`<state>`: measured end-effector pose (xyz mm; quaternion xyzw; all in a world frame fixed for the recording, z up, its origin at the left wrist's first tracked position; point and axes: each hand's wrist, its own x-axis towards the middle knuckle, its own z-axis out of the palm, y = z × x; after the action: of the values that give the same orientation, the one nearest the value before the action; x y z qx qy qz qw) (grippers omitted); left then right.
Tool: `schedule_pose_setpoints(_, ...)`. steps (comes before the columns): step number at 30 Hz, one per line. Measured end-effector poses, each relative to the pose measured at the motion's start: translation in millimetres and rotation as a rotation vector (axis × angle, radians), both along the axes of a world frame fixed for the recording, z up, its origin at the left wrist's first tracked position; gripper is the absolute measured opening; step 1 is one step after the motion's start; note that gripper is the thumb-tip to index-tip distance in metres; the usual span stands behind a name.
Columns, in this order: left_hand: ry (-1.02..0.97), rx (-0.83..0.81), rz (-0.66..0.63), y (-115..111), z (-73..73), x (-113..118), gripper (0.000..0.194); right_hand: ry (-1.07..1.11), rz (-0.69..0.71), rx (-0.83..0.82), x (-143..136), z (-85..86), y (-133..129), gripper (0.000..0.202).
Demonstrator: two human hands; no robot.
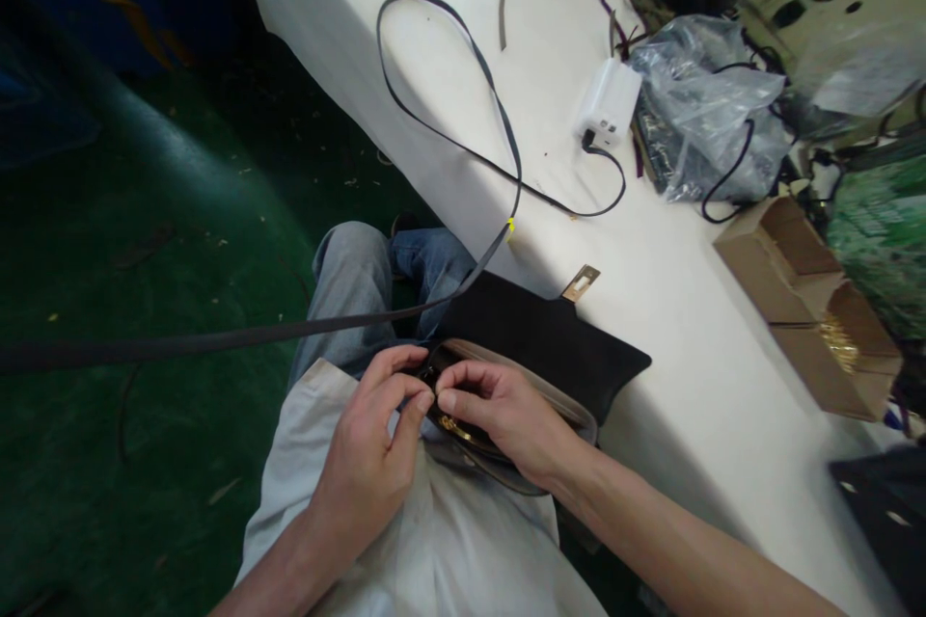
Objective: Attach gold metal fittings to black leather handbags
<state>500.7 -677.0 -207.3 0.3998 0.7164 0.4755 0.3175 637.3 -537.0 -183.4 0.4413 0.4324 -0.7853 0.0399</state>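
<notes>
A black handbag (521, 328) rests between my lap and the table edge, its flap laid back over the white top. On the flap's edge is a gold clasp plate (582, 283). My left hand (383, 434) pinches at the bag's left end, thumb against fingertips. Facing it, my right hand (499, 410) pinches at the same spot, its wrist over the bag's opening. What lies between the fingertips is too small and dark to make out. Just below my right fingers shows a gold chain (455, 427) inside the bag.
A white power bank (609, 101) with a looping black cable (463, 154) sits on the white table (672, 328); the cable crosses above my hands. To the right are a cardboard box (796, 308) holding gold pieces, clear plastic bags (716, 106) and a black item (883, 511).
</notes>
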Motion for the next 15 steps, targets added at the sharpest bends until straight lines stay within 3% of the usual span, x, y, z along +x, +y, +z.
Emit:
schedule_pose_setpoints(6,-0.008,0.038,-0.04,-3.0,-0.8,-4.1,0.022,0.073,-0.077,0.053,-1.3,0.1,-4.7,0.038)
schedule_pose_setpoints(10,-0.046,0.016,0.097,-4.0,-2.5,-4.4,0.007,0.052,0.008,0.13,-0.9,4.8,-6.8,0.029)
schedule_pose_setpoints(12,-0.109,-0.019,0.15,-2.2,-3.5,-5.5,0.017,0.049,0.043,0.159,-0.6,5.9,-6.4,0.026)
schedule_pose_setpoints(15,-0.125,-0.053,0.051,1.6,-2.1,-9.3,0.02,0.052,0.044,0.182,-0.4,6.3,-5.6,0.023)
